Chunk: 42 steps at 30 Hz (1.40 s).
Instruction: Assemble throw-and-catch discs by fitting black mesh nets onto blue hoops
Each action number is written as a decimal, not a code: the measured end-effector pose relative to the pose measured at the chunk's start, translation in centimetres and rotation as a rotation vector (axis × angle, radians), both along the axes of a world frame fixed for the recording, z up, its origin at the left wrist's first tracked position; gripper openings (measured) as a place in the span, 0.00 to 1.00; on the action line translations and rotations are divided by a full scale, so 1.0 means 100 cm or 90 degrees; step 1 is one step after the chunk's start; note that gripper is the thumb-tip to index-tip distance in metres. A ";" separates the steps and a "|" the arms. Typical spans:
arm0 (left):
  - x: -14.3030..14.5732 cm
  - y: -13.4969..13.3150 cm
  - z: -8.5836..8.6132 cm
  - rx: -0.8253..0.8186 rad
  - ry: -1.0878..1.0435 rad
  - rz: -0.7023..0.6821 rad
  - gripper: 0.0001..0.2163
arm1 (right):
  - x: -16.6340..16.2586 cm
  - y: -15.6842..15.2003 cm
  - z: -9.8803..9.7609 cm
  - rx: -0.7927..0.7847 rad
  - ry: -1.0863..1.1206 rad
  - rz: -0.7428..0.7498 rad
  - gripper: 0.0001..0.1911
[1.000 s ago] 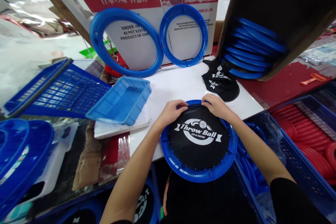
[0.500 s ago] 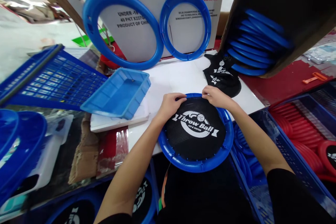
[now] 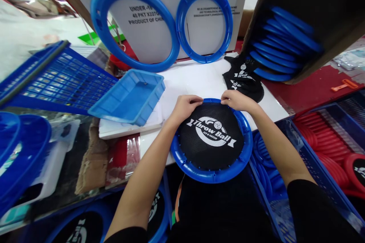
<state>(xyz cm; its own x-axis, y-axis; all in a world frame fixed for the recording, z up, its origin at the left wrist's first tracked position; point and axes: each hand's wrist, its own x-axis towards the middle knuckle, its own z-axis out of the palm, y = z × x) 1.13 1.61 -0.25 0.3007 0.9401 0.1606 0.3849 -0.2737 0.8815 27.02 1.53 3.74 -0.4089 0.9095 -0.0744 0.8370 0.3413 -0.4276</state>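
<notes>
A blue plastic ring (image 3: 212, 176) lies at the table's near edge, overhanging toward my body. Across its opening stretches a black mesh disc (image 3: 211, 140) with a white "Throw Ball" print; small dots run along its edge on the near side. At the far rim, my left hand (image 3: 186, 107) pinches the mesh edge left of the top. My right hand (image 3: 238, 101) pinches that edge a little to the right, with a short gap between the hands. The exact grip of the fingertips is partly hidden. Beyond my right hand lie loose black mesh discs (image 3: 246, 83).
Two blue rings, a larger one (image 3: 98, 11) and a smaller one (image 3: 228, 22), lean on a carton (image 3: 142, 40). A light-blue tray (image 3: 128, 98) and blue basket (image 3: 80, 72) stand left. An open box holds stacked blue rings (image 3: 279, 53); red rings (image 3: 327, 133) fill a right-hand crate.
The view has shifted slightly, so everything sits a little higher in the picture. Both hands stay at the ring's far rim, with the right fingers moved only slightly.
</notes>
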 end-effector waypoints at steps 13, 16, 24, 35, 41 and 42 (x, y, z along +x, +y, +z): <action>0.003 0.006 -0.003 0.031 0.035 0.002 0.07 | -0.009 0.000 -0.015 0.052 -0.102 -0.005 0.10; 0.001 0.009 -0.002 0.019 0.024 -0.023 0.07 | -0.010 -0.004 -0.021 0.093 -0.121 -0.007 0.10; -0.002 0.015 0.000 -0.028 -0.004 -0.078 0.07 | -0.012 -0.015 -0.027 0.128 -0.121 -0.033 0.09; -0.005 0.007 0.004 0.177 0.189 -0.143 0.11 | -0.014 -0.021 -0.021 0.125 -0.090 -0.043 0.07; -0.020 -0.008 0.013 0.150 0.230 -0.130 0.09 | -0.019 -0.042 -0.018 0.213 -0.003 -0.054 0.17; -0.021 -0.008 0.014 0.136 0.235 -0.138 0.08 | -0.020 -0.044 -0.019 0.232 0.005 -0.033 0.18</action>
